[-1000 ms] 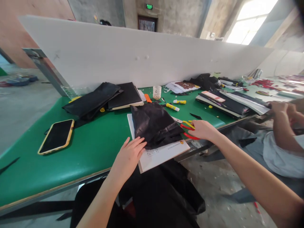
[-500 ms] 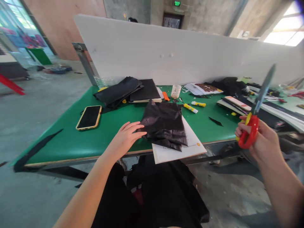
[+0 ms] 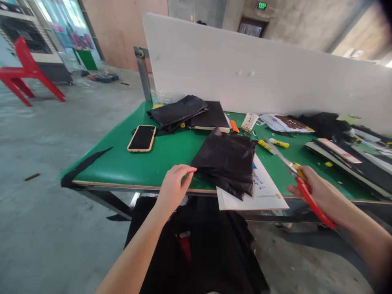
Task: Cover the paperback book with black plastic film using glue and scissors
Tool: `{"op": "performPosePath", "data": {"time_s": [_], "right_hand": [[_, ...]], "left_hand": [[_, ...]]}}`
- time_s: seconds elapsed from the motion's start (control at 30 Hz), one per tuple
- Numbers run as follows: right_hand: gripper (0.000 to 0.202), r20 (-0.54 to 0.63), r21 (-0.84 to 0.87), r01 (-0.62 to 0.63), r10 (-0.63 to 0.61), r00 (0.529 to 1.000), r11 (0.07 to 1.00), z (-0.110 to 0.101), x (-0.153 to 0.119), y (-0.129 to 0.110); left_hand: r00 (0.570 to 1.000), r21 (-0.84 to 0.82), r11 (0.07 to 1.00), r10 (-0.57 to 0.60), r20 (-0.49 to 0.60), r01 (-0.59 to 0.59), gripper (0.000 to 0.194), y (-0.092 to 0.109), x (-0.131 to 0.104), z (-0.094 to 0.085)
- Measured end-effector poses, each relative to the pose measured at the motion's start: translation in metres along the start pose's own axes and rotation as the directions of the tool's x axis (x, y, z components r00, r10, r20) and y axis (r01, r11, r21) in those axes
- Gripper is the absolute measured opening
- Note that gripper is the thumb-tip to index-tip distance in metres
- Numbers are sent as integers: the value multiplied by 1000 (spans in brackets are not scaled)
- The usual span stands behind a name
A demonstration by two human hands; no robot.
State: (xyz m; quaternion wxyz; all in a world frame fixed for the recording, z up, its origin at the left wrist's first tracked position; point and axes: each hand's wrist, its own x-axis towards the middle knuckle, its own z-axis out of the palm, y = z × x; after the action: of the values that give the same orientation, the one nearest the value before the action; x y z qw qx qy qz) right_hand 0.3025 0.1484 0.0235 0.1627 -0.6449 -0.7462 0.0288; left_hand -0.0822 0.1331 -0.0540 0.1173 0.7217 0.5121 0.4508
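So the left hand (image 3: 175,185) sits open, fingertips touching the black sheet (image 3: 228,161) near the table (image 3: 128,167) edge; right hand (image 3: 318,192) grips red-handled scissors (image 3: 301,183), blades pointing toward the sheet.

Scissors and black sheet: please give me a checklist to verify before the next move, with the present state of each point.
1. Right hand grips the scissors by the red handles: ok.
2. Blades point away from the left hand: ok.
3. Blades open or closed: cannot tell, blurred.
4. Left fingers touch the near left edge of the black sheet: ok.
5. Black sheet lies flat: not ok, wrinkled and folded.
6. White paper under the sheet fully on the green table: not ok, it juts over the near edge.
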Motion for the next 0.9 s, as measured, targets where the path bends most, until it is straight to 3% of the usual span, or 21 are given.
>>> {"op": "performPosePath", "data": {"time_s": [0.07, 0.2, 0.37, 0.5, 0.63, 0.9], "right_hand": [[51, 112, -182, 142, -123, 986, 973, -1, -2, -15], [49, 263, -344, 333, -250, 932, 878, -4, -2, -43], [47, 326, -379, 479, -370, 870, 792, -6, 5, -72], [52, 337, -414, 527, -412, 846, 743, -3, 13, -86], [49, 361, -437, 569, -443, 821, 697, -2, 21, -90], [44, 393, -399, 589, -450, 802, 703, -4, 34, -94]], "left_hand": [[998, -37, 999, -22, 55, 24, 19, -2, 4, -7], [993, -32, 998, -48, 107, 51, 21, -3, 16, -23], [960, -31, 994, 111, 255, -106, 17, 3, 34, -25], [892, 18, 972, 206, 403, -233, 14, 7, 47, -18], [859, 72, 955, 226, 459, -289, 12, 10, 54, -16], [809, 107, 949, 189, 556, -296, 15, 15, 60, -14]]}}
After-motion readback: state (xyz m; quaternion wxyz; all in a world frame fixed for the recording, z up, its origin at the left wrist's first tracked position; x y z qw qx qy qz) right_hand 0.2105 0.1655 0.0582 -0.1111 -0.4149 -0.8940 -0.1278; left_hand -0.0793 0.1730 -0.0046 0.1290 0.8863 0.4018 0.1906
